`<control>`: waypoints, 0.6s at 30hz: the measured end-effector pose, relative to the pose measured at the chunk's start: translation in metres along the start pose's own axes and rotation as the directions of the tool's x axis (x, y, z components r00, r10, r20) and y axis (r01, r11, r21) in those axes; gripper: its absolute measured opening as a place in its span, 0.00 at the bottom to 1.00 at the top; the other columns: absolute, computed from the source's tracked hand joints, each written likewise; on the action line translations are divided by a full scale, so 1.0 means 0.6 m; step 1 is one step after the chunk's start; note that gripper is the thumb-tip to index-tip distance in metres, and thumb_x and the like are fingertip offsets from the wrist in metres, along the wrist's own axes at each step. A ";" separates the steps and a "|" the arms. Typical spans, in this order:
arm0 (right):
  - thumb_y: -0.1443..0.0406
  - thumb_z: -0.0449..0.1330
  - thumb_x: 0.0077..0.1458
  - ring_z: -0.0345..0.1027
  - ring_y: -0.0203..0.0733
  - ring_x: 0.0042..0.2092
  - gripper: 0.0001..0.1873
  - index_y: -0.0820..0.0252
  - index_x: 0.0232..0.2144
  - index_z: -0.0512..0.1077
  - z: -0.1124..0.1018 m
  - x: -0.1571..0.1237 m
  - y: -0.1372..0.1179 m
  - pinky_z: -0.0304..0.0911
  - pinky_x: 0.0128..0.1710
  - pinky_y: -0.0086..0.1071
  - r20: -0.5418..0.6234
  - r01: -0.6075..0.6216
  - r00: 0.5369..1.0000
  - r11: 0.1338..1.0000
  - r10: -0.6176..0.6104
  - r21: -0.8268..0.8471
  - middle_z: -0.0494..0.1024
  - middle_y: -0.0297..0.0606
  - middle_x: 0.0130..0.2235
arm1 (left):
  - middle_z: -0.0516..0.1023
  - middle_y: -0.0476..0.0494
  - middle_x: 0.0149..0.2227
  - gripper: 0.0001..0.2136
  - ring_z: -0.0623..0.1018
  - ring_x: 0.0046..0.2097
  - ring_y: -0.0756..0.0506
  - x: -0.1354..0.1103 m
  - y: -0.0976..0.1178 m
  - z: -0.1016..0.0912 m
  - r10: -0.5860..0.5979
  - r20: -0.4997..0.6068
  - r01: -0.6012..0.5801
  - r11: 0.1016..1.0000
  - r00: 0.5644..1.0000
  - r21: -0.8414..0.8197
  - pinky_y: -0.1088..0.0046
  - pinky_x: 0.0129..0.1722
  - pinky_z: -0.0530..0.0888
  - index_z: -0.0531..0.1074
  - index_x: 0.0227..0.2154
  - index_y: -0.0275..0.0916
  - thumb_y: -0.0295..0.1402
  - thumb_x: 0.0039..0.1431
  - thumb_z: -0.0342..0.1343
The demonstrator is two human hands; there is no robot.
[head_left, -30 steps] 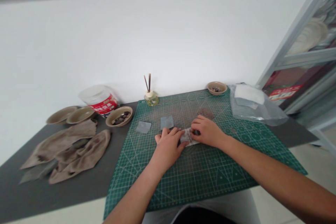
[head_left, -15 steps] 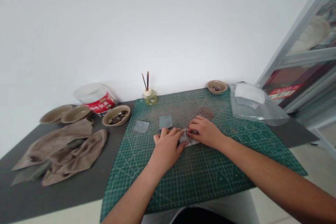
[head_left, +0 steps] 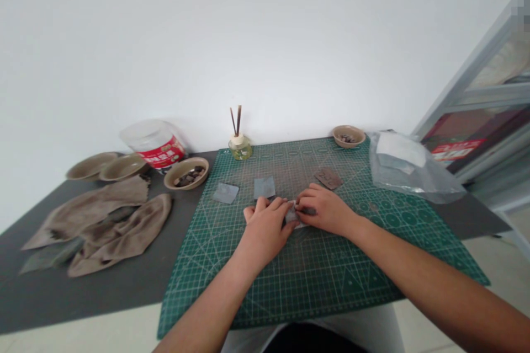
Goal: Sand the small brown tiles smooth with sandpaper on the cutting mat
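My left hand [head_left: 267, 223] presses a small light-grey sheet [head_left: 293, 216] against the green cutting mat [head_left: 314, 276], its thumb and fingertips closed about the sheet's left part. At the sheet's right part, my right hand [head_left: 325, 208] pinches a small dark piece [head_left: 307, 210]; the fingers cover most of it. Just beyond the right hand lies a brown flat piece [head_left: 329, 178] with marks on it. Past the left hand are two thin grey squares, one nearer [head_left: 264, 187] and one farther left [head_left: 226, 193].
A bowl of dark pieces [head_left: 186, 173] and a brown cloth [head_left: 120, 231] lie left of the mat. Behind them stand a red-labelled tub [head_left: 159, 146] and two more bowls. A reed diffuser [head_left: 240, 146], another bowl [head_left: 349, 137] and a clear plastic bag [head_left: 414, 168] line the back.
The view has shifted slightly. Both hands stay together over the sheet, and less of its right side shows now, with the right hand over it.
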State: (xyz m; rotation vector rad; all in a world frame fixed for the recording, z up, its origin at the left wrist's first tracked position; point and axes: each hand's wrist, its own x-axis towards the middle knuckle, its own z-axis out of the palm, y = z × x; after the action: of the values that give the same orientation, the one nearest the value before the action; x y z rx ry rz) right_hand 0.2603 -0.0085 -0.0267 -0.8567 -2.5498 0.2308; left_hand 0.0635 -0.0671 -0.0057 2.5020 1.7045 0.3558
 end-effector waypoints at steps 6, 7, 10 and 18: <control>0.62 0.59 0.59 0.65 0.44 0.40 0.07 0.59 0.34 0.74 -0.002 0.002 -0.007 0.58 0.46 0.39 -0.019 -0.039 0.999 0.998 0.040 0.040 0.78 0.39 0.36 | 0.76 0.43 0.49 0.15 0.66 0.50 0.34 -0.002 0.002 -0.003 0.003 -0.019 -0.004 0.999 1.000 -0.032 0.57 0.42 0.59 0.69 0.50 0.49 0.40 0.60 0.55; 0.62 0.60 0.59 0.65 0.44 0.40 0.07 0.59 0.35 0.74 -0.003 0.002 -0.012 0.58 0.45 0.39 -0.037 -0.058 0.997 0.995 0.061 0.079 0.78 0.39 0.36 | 0.76 0.43 0.49 0.15 0.66 0.50 0.34 -0.002 0.003 -0.006 0.002 -0.031 -0.003 0.999 1.000 -0.039 0.57 0.43 0.59 0.69 0.50 0.49 0.39 0.60 0.55; 0.59 0.62 0.56 0.66 0.42 0.40 0.10 0.59 0.37 0.73 -0.008 0.002 -0.030 0.60 0.42 0.35 -0.092 -0.150 0.980 0.962 0.175 0.226 0.77 0.37 0.36 | 0.76 0.45 0.48 0.15 0.67 0.51 0.37 -0.006 0.005 -0.016 0.032 -0.084 -0.038 0.997 0.996 -0.067 0.58 0.45 0.58 0.68 0.50 0.49 0.35 0.60 0.55; 0.54 0.63 0.54 0.64 0.49 0.52 0.29 0.59 0.55 0.65 -0.015 -0.007 -0.023 0.56 0.54 0.45 0.006 -0.231 0.972 0.951 0.235 0.206 0.73 0.46 0.52 | 0.78 0.46 0.37 0.07 0.72 0.45 0.41 -0.019 -0.011 -0.046 -0.013 -0.171 -0.008 0.993 0.985 -0.122 0.62 0.44 0.59 0.72 0.35 0.42 0.37 0.63 0.51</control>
State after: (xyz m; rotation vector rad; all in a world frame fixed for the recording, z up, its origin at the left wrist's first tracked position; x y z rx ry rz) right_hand 0.2601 -0.0219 -0.0162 -1.0710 -2.3529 0.5461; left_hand 0.0469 -0.0768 0.0180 2.4437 1.6866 0.6728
